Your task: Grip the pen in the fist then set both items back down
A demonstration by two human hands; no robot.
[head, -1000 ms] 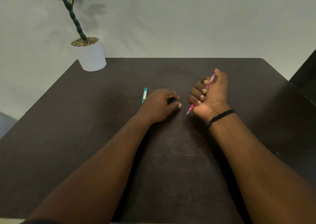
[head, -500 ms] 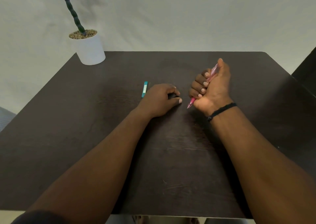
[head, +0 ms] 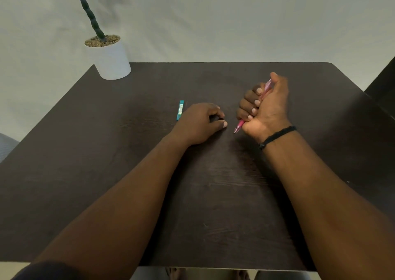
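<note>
My right hand (head: 266, 110) grips a pink mechanical pencil (head: 239, 127) in a fist. The pencil's tip points down and left, just above the dark table (head: 213, 194), and my thumb lies over its upper end. My left hand (head: 197, 123) rests on the table just left of the pencil tip, fingers loosely curled, with nothing visible between thumb and forefinger. A small teal lead case (head: 180, 110) lies flat on the table, close to the left hand's knuckles.
A white pot with a plant (head: 109, 59) stands at the table's far left corner. A dark piece of furniture (head: 384, 87) sits off the right edge. A black cord bracelet (head: 277, 136) circles my right wrist.
The view has tilted down, so the table's near edge now shows. Both hands stay almost where they were, and the right hand still holds the pencil.
</note>
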